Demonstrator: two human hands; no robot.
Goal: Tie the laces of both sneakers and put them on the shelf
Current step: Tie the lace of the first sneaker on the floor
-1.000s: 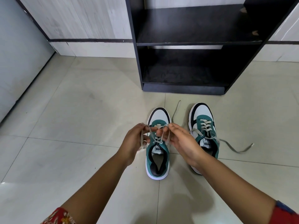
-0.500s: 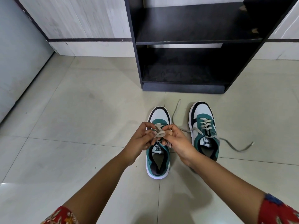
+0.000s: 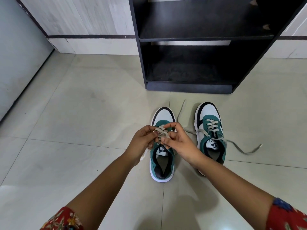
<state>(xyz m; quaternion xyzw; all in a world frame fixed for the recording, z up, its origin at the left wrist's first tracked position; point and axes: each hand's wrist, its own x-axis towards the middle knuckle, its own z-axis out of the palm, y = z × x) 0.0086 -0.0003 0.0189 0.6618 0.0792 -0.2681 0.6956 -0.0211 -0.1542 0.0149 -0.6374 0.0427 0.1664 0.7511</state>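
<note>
Two green, white and black sneakers stand side by side on the tiled floor, toes toward the shelf. Over the left sneaker my left hand and my right hand meet, both pinching its grey laces, which are bunched in loops between the fingertips. A lace end hangs below my left hand. The right sneaker stands untouched, and its loose laces trail out on the floor to both sides. The black shelf stands just beyond the shoes, its boards bare.
Pale floor tiles spread to the left and front. A grey wall runs along the left and a light panelled wall stands behind the shelf.
My hands came together from slightly apart. The laces of the left sneaker went from stretched loops to a tight bunch between my fingertips. The right sneaker has not moved.
</note>
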